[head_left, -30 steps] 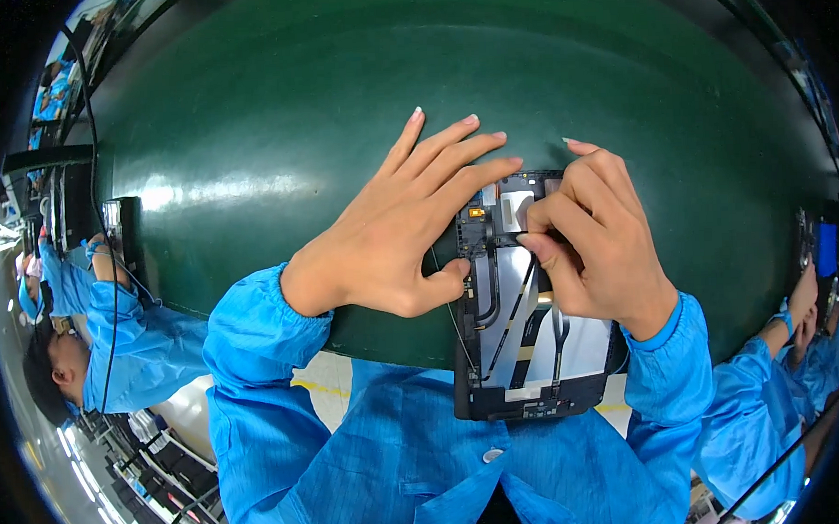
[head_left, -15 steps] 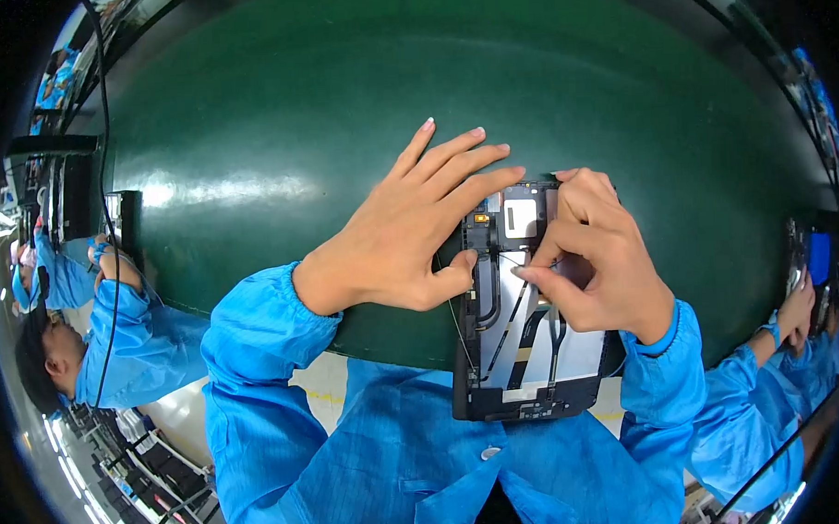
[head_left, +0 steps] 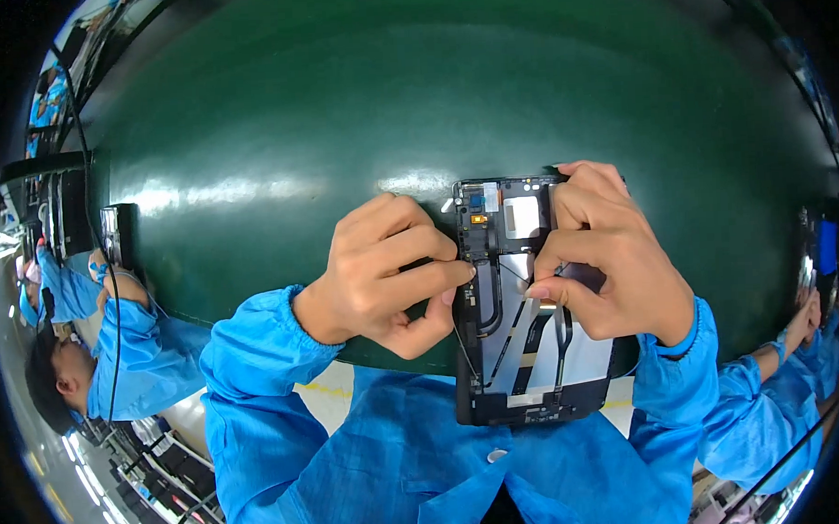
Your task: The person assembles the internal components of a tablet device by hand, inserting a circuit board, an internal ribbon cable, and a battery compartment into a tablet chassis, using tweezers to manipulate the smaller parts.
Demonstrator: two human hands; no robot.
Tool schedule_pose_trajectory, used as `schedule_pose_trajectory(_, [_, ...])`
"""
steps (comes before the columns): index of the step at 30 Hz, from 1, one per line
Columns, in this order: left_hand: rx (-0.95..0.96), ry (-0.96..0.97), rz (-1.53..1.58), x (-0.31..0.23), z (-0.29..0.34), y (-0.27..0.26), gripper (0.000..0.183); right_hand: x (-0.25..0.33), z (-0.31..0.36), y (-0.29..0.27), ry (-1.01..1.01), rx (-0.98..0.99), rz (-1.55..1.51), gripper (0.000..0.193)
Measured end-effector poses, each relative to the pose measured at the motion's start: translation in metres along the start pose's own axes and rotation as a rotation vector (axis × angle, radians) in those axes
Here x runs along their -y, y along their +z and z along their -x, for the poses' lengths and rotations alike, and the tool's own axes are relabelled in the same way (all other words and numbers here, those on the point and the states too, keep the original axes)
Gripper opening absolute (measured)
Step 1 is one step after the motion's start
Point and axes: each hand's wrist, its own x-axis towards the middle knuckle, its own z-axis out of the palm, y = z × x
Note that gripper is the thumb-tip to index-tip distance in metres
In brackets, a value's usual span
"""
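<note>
An opened tablet [head_left: 489, 409] with bare inner parts lies at the table's near edge, close to my body. Across its pale inside run black flat cables [head_left: 563, 354] and a thin black wire [head_left: 512, 270]. My right hand [head_left: 604, 256] rests over the tablet's right side, thumb and index finger pinched on the thin wire. At the left edge, my left hand [head_left: 388, 277] is curled, its index fingertip touching the frame and the thumb just below it. What, if anything, lies between those fingers is too small to tell.
The green table [head_left: 340, 108] spreads out beyond the tablet. At the far left a person in blue [head_left: 132, 355] works beside dark equipment [head_left: 71, 214]. Another person's hands [head_left: 801, 327] show at the right, near a blue object [head_left: 826, 246]. A black cable [head_left: 111, 300] hangs at the left.
My left hand has gone from spread fingers beside the tablet's top to curled fingers at its left edge, moving down. The right hand keeps its pinch and has shifted slightly.
</note>
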Motion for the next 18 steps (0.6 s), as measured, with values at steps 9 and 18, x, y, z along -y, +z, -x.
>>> schedule_pose_trajectory(9, [0.02,-0.181,0.021,-0.015,0.001,-0.005,0.029,0.001,-0.005,-0.002,0.011,-0.004,-0.03,0.027])
schedule_pose_trajectory(18, [0.011,-0.217,0.015,-0.017,-0.005,-0.004,0.028,-0.001,-0.008,-0.006,0.02,-0.014,-0.065,0.027])
